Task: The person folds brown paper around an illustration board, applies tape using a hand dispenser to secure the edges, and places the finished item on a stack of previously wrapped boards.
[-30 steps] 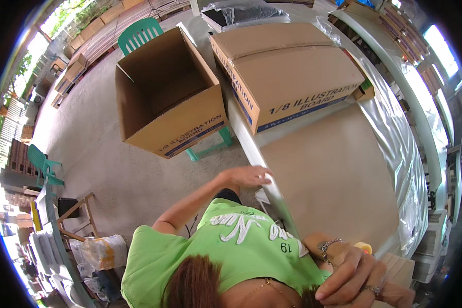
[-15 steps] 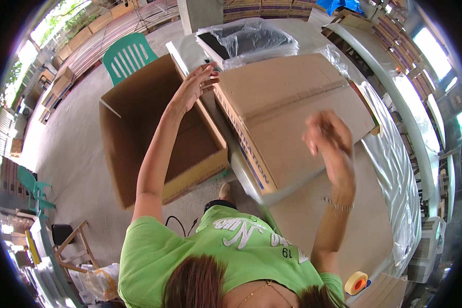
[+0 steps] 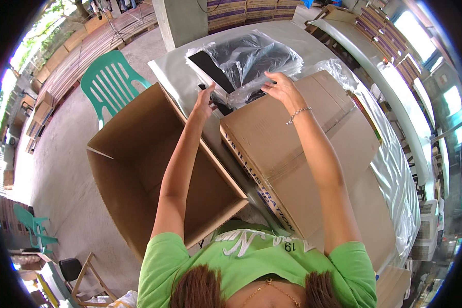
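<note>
My left hand (image 3: 204,104) is at the near left corner of a plastic-wrapped stack of black sheets (image 3: 218,72), its fingers apart beside a small black piece I cannot make out. At the near right edge of that stack is my right hand (image 3: 283,92), thumb and fingers spread by the clear plastic (image 3: 254,59). Whether either hand touches the wrap is unclear. Below my right forearm lies a closed brown carton (image 3: 277,138) with a taped seam. To the left, under my left forearm, an open carton (image 3: 133,149) shows its bare inside.
The table (image 3: 177,66) has a silvery cover, with crumpled clear plastic (image 3: 339,72) on its far right. A green plastic chair (image 3: 110,82) stands beyond the open carton. A concrete pillar (image 3: 182,25) and stacked cartons (image 3: 249,13) are behind the table.
Both hands have reached forward to the wrapped stack, the right one coming from over the closed carton. My view has shifted, and the cartons appear lower in it.
</note>
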Available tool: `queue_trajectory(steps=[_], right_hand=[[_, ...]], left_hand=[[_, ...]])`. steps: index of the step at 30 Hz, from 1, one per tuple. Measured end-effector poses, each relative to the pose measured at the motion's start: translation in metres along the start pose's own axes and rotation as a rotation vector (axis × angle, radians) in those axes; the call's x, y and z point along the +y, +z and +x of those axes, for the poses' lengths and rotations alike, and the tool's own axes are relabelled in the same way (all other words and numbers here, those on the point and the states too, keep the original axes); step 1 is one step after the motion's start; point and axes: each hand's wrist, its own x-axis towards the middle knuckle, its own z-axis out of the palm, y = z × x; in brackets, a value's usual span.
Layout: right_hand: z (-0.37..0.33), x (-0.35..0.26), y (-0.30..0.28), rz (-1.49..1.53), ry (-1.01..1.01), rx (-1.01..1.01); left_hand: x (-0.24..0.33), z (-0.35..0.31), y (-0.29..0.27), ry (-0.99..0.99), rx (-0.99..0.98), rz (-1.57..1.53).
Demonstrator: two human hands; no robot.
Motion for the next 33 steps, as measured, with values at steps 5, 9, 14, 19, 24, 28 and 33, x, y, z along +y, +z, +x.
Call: queue_trajectory(steps=[5, 9, 14, 19, 24, 28, 33], right_hand=[[0.078, -0.001, -0.020, -0.008, 0.027, 0.115], [0.105, 0.042, 0.010, -0.162, -0.020, 0.241], [0.146, 0.033, -0.032, -0.047, -0.173, 0.598], [0.143, 0.051, -0.024, 0.118, -0.104, 0.497], [0.132, 0.042, -0.028, 0.222, -0.122, 0.418], [0.122, 0.048, -0.023, 0.178, -0.128, 0.422], [0.122, 0.038, -0.028, 0.163, -0.113, 0.354]], left_hand=[[-0.007, 0.009, 0.034, -0.165, -0.179, -0.118], [-0.008, 0.019, 0.005, -0.076, -0.178, -0.131], [-0.003, 0.027, 0.047, 0.016, -0.258, -0.156], [-0.005, 0.043, 0.027, -0.013, -0.132, -0.023], [-0.008, 0.051, 0.033, 0.072, -0.185, 0.066], [-0.006, 0.042, 0.030, 0.078, -0.189, 0.120], [0.005, 0.038, 0.040, 0.034, -0.120, 0.116]])
